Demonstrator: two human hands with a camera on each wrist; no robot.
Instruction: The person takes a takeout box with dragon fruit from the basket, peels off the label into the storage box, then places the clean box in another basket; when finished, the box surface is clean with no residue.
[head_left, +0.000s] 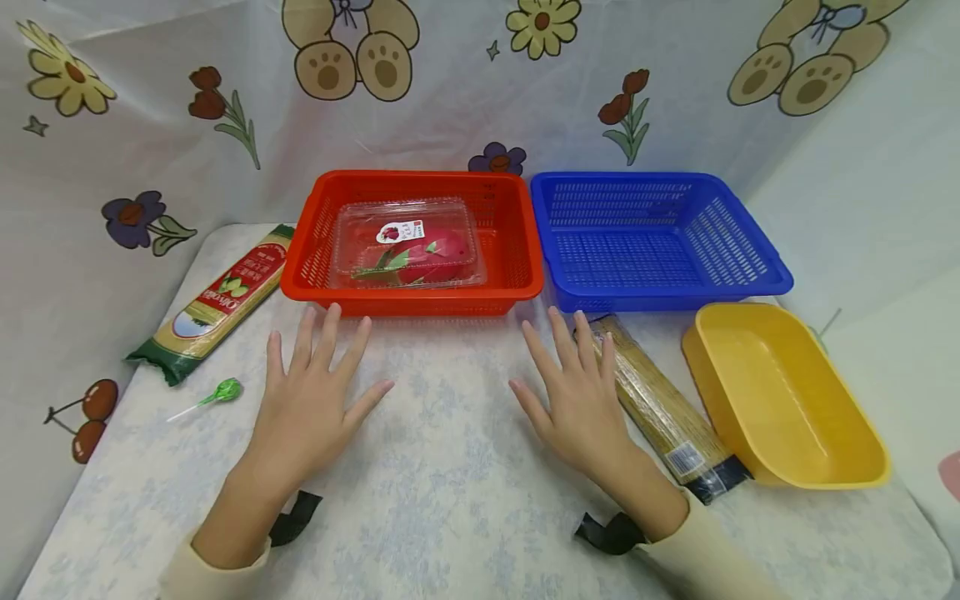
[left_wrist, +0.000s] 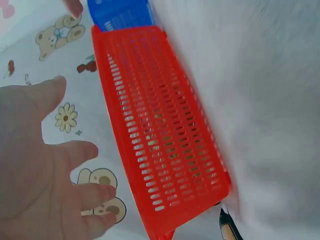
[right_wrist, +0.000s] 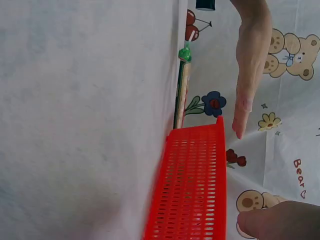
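Note:
Fingers spread, my left hand (head_left: 307, 408) hovers over the table before the red basket (head_left: 405, 303), holding nothing. My right hand (head_left: 581, 408) is likewise spread and empty, its fingers overlapping the upper end of a clear pack of spaghetti (head_left: 663, 408) in the head view. Inside the red basket lies a clear plastic box (head_left: 465, 215) with a pink dragon fruit (head_left: 442, 254) and a white label. Left of my left hand are a green lollipop (head_left: 227, 389) and a red and green spaghetti pack (head_left: 225, 296). Both wrist views show the red basket's side (left_wrist: 160, 125) beyond the fingers.
A blue basket (head_left: 663, 297) stands right of the red one, close beside it. At the right is a yellow basin (head_left: 716, 400), with the clear spaghetti pack against its left side. A printed cloth (head_left: 450, 108) hangs behind the table (head_left: 442, 500).

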